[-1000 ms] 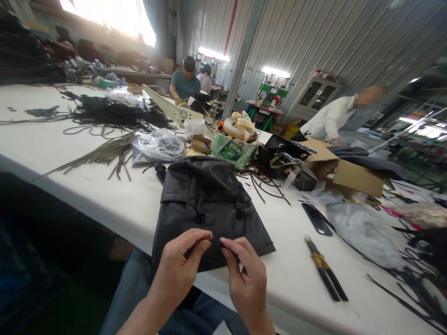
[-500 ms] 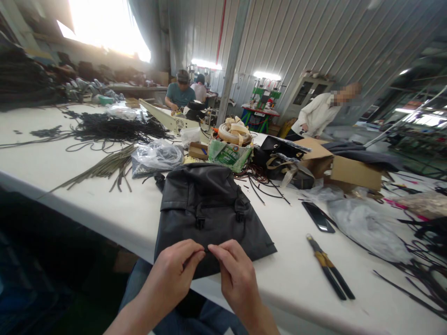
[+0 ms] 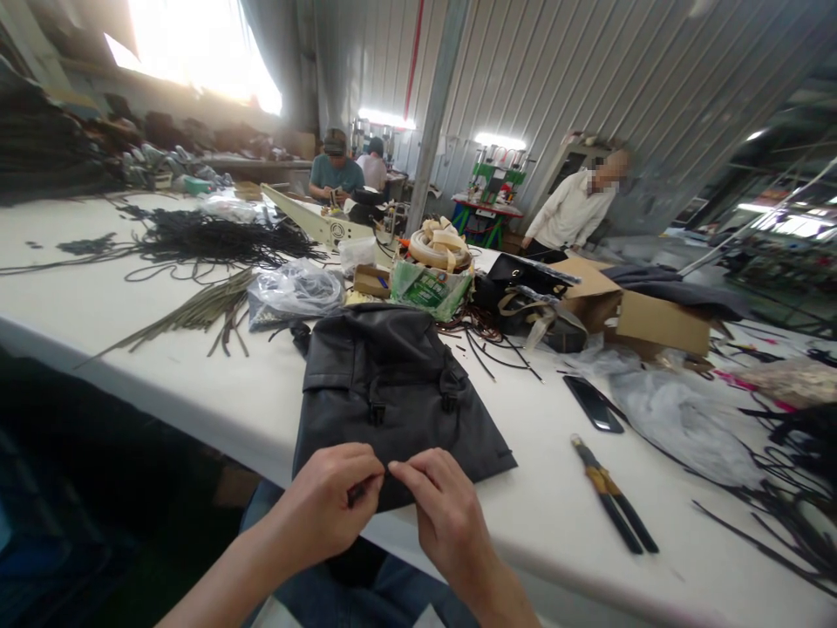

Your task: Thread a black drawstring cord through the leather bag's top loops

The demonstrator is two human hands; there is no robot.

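Note:
A black leather bag (image 3: 392, 384) lies flat on the white table (image 3: 549, 515), its near edge hanging over the table's front. My left hand (image 3: 327, 506) and my right hand (image 3: 441, 515) meet at that near edge. Both pinch a small dark piece at the bag's edge, fingertips almost touching. What the piece is I cannot make out. Two black buckles (image 3: 376, 412) sit on the bag's front.
Yellow-handled pliers (image 3: 611, 497) and a black phone (image 3: 593, 403) lie to the right. Black cords (image 3: 209, 235), olive strips (image 3: 196, 310), plastic bags, a cardboard box (image 3: 654, 318) and rolled webbing (image 3: 441, 244) crowd the far side. Two seated people and one standing person are behind.
My hands have closed together at the bag's near edge and dropped slightly. The standing person at the back has straightened and shifted left.

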